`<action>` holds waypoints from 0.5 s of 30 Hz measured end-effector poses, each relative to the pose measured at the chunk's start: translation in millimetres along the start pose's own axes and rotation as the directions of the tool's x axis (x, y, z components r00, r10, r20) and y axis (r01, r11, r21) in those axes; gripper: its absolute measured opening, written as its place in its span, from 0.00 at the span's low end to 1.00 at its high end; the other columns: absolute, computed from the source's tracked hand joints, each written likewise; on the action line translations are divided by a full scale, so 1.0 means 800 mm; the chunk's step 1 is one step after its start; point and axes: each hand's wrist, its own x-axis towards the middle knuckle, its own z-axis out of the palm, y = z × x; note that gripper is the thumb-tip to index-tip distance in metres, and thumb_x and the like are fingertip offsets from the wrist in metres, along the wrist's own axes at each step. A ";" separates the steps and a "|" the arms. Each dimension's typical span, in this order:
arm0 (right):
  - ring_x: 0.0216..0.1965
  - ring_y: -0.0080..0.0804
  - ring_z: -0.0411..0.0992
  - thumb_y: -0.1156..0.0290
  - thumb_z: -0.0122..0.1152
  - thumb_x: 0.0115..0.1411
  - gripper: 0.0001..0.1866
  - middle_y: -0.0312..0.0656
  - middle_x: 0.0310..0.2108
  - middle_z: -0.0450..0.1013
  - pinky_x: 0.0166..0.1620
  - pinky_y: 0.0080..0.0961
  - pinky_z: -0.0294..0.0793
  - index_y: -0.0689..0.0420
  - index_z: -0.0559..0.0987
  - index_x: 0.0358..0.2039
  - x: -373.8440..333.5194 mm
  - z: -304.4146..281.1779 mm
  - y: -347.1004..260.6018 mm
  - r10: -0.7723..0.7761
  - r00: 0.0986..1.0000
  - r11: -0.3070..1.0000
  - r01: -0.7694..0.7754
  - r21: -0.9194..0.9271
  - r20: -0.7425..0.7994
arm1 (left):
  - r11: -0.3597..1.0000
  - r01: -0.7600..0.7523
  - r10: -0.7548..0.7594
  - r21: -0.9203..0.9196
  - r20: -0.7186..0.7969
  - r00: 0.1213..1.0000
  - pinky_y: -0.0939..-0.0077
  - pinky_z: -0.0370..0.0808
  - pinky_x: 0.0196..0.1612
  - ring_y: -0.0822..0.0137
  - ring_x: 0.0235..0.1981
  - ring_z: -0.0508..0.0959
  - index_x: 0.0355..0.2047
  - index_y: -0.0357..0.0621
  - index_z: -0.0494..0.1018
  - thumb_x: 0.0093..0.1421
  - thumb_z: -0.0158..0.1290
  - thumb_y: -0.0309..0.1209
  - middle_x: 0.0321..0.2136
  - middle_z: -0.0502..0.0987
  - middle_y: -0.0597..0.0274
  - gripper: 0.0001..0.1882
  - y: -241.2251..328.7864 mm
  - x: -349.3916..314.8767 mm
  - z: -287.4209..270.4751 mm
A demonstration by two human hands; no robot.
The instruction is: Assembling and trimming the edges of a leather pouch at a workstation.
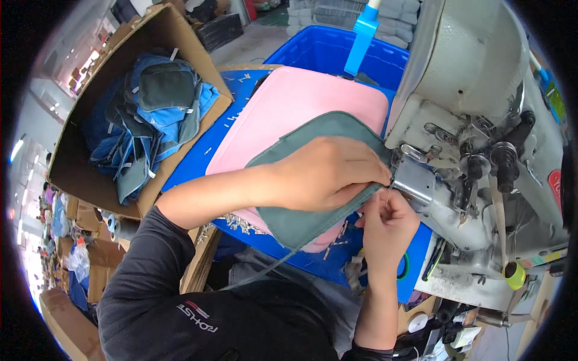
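A grey-green cloth piece (331,129) lies on a pink panel (289,90), its right corner brought just beside the metal plate (415,180) of the sewing machine (469,72). The left hand (328,171) rests over this cloth, with fingers bent together toward the corner. I think it lies flat like this in order that the cloth does not slide or fold. The thumb is mostly hidden, so I cannot tell if this grip is pinching or only pressing.

The right hand (391,225) is at the near edge of the same corner. Its thumb and forefinger are pressed together, and they appear to pinch a thin thread (390,194); probably such a fine thing needs the fingertips only. A narrow strip (265,269) hangs from the cloth toward the person.

The pink panel is on the blue surface (192,162), maybe as a smooth support. Small scraps (241,225) lie beside it. At left, a cardboard box (208,66) is tilted with its mouth toward the person, perhaps for easy reach to the blue and grey fabric pieces (168,84) inside.
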 end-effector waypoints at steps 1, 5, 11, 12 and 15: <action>0.20 0.11 0.69 0.79 0.59 0.63 0.04 0.31 0.19 0.73 0.22 0.10 0.67 0.64 0.80 0.30 0.000 0.002 0.000 -0.012 1.000 1.000 0.012 0.019 0.023 | 1.000 0.000 0.000 -0.001 0.002 1.000 0.61 0.77 0.49 0.54 0.49 0.78 0.42 0.41 0.77 0.46 0.59 0.20 0.47 0.78 0.55 0.20 -0.001 0.000 -0.002; 0.19 0.10 0.67 0.78 0.59 0.64 0.05 0.30 0.20 0.73 0.21 0.10 0.64 0.64 0.79 0.30 -0.001 -0.001 0.002 0.014 1.000 0.991 -0.016 0.130 0.015 | 0.998 -0.052 0.051 0.035 0.007 0.999 0.61 0.77 0.48 0.53 0.48 0.79 0.43 0.42 0.77 0.45 0.58 0.19 0.46 0.78 0.55 0.21 0.004 0.004 -0.003; 0.18 0.10 0.65 0.79 0.57 0.65 0.05 0.31 0.22 0.74 0.20 0.10 0.64 0.63 0.79 0.32 0.003 -0.011 -0.004 0.011 1.000 0.985 -0.013 0.175 0.014 | 0.986 -0.091 0.094 0.138 -0.017 0.995 0.62 0.76 0.48 0.53 0.47 0.79 0.43 0.41 0.77 0.44 0.58 0.20 0.47 0.78 0.55 0.22 0.017 -0.001 0.006; 0.18 0.10 0.65 0.79 0.57 0.65 0.05 0.31 0.22 0.75 0.20 0.10 0.64 0.63 0.79 0.33 0.003 -0.011 -0.006 0.037 0.999 0.977 -0.039 0.209 0.016 | 0.989 -0.061 0.065 0.138 -0.026 0.998 0.62 0.76 0.48 0.53 0.47 0.79 0.43 0.41 0.76 0.44 0.58 0.20 0.47 0.78 0.55 0.22 0.019 -0.003 0.007; 0.19 0.09 0.65 0.79 0.56 0.65 0.04 0.31 0.23 0.75 0.20 0.10 0.63 0.64 0.79 0.36 -0.003 -0.013 -0.015 0.084 0.996 0.970 -0.090 0.227 0.037 | 0.992 -0.052 0.060 0.117 -0.069 0.996 0.62 0.76 0.48 0.53 0.47 0.79 0.43 0.40 0.76 0.44 0.59 0.20 0.47 0.78 0.55 0.21 0.022 -0.005 0.009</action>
